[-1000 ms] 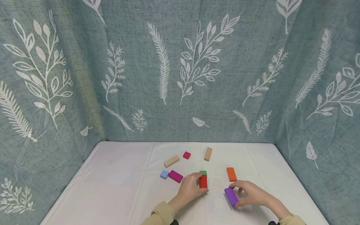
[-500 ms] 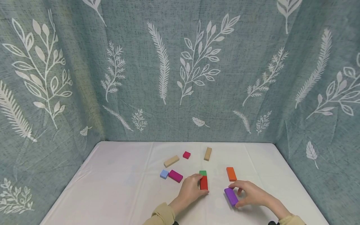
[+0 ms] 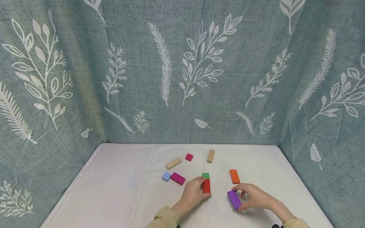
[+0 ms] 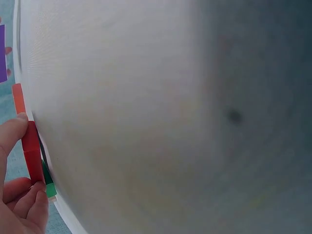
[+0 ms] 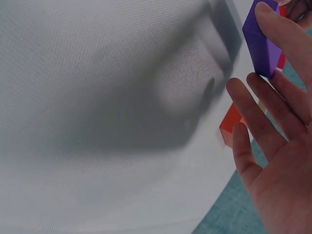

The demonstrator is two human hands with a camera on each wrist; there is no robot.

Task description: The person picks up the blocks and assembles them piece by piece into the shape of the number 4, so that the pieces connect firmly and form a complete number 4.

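Observation:
My left hand [image 3: 194, 192] grips a red block [image 3: 206, 186] by its two ends, thumb at the near end and fingers at the far end. Just past the red block shows a green block [image 3: 205, 175], partly covered by it; the left wrist view has the green block [image 4: 50, 189] beside the fingertips. To the right, my right hand [image 3: 253, 197] pinches a purple block [image 3: 234, 199] between thumb and fingertips, its long side slanting. In the right wrist view the purple block [image 5: 261, 43] stands well off the cloth, while the ring and little fingers stay extended.
An orange block [image 3: 234, 176] lies just beyond my right hand. Left of my left hand are a magenta block [image 3: 178, 178] and a light blue block [image 3: 166, 176]. Farther back lie two wooden blocks, one wooden block [image 3: 210, 156] on the right, and a crimson block [image 3: 189, 157].
My left hand and the red block have shifted slightly toward me, so more of the green block shows. My right hand and the purple block have hardly moved.

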